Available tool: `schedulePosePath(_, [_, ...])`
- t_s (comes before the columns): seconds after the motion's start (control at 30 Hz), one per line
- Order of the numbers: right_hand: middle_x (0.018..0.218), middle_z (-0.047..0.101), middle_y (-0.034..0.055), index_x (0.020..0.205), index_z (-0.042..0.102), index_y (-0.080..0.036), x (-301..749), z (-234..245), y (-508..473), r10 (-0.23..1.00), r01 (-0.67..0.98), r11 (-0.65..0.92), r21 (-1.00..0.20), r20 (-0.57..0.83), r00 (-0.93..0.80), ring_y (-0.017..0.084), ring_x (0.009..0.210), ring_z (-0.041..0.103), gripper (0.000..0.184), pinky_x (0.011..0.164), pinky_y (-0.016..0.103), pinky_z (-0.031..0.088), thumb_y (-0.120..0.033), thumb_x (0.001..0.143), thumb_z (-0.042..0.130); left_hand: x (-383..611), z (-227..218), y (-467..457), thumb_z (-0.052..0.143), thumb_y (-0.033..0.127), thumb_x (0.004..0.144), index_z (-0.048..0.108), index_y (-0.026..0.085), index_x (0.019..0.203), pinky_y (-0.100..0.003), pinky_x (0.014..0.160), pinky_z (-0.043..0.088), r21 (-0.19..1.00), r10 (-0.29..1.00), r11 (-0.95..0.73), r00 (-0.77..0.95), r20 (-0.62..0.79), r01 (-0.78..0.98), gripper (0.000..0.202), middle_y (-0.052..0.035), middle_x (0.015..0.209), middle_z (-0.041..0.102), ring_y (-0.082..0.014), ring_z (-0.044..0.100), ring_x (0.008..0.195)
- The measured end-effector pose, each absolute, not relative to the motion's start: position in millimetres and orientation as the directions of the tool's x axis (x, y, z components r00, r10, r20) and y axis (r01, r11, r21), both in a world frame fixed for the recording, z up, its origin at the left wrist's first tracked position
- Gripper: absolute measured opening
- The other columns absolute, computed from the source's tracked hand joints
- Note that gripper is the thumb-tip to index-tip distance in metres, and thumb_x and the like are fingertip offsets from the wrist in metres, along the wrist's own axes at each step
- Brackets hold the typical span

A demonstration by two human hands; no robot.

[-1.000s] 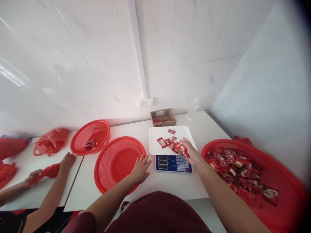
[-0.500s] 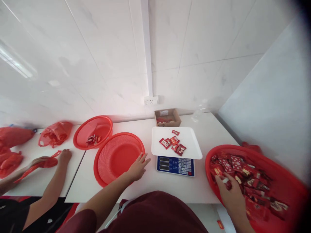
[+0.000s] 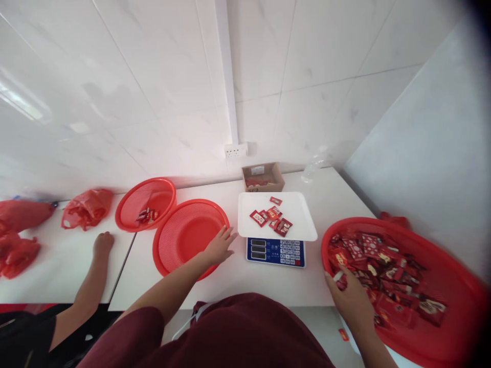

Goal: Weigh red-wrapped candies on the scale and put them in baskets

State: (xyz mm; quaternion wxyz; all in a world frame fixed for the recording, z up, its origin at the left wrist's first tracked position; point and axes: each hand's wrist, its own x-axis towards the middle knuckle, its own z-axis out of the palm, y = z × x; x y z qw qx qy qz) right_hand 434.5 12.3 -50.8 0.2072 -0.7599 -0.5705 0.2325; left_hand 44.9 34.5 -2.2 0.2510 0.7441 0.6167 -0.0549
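Note:
My left hand (image 3: 220,246) is open, fingers spread, at the right rim of a red mesh basket (image 3: 163,249) that has nothing inside. Over at the right, my right hand (image 3: 355,299) reaches into a large red basin (image 3: 447,278) of small red wrapped packets (image 3: 387,273). Its fingers are curled round a small red and white packet (image 3: 341,282), partly hidden by the hand. Between my hands stands a digital scale (image 3: 275,252) with a white tray (image 3: 303,217); several red packets (image 3: 274,217) lie on the tray.
A cardboard box (image 3: 263,177) with red packets stands behind the scale. Another red basket (image 3: 126,204), holding a few packets, is at the left. A co-worker's arm (image 3: 90,286) rests on the adjoining table, near red plastic bags (image 3: 87,207). Clear plastic (image 3: 312,168) lies by the wall.
My right hand has shifted left and lower against the packets, near the basin's left rim. One hand of the co-worker, with a red bag, has left the view. The mesh basket has shifted slightly right.

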Motion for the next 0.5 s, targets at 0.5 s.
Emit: schedulePosePath(0.5, [0.125,0.057,0.0194,0.128,0.048,-0.013,436.3,-56.3,15.4,0.959,0.789,-0.282,-0.545,-0.177,0.221,0.035,0.116,0.051,0.071,0.094,0.047,0.040,-0.061,0.076,0.037,80.2,-4.6,55.3,0.047,0.049,0.088,0.022,0.023,0.147,-0.054,0.113,0.008,0.271,0.967,-0.067,0.130,-0.221,0.960,0.069,-0.0127,0.156,0.009,-0.0310,0.000,0.143])
